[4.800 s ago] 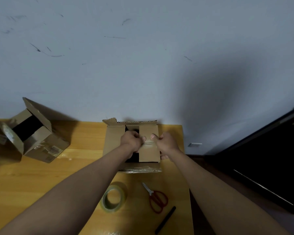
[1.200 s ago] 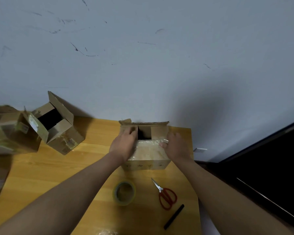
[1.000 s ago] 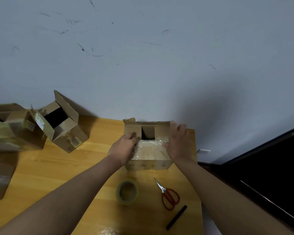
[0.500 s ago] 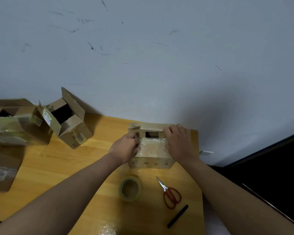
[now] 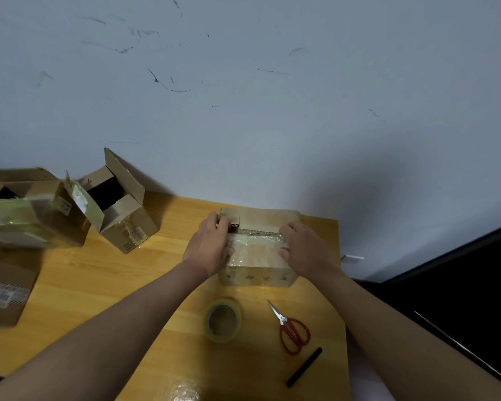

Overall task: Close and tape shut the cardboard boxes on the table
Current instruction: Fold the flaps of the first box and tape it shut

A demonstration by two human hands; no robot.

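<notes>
Your left hand (image 5: 210, 247) and right hand (image 5: 304, 250) press flat-fingered on the box (image 5: 258, 256) flaps; tape roll (image 5: 223, 319) lies nearer your left.

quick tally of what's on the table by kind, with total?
Cardboard boxes: 4, namely the one under both hands, an open one, a tape-covered one and one at the left edge
Tape roll: 1
Red-handled scissors: 1
Black marker: 1
Total: 7

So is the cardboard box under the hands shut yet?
Nearly shut: the brown cardboard box has its flaps folded down, with a small dark gap at the far left corner. No fresh tape visible.
</notes>
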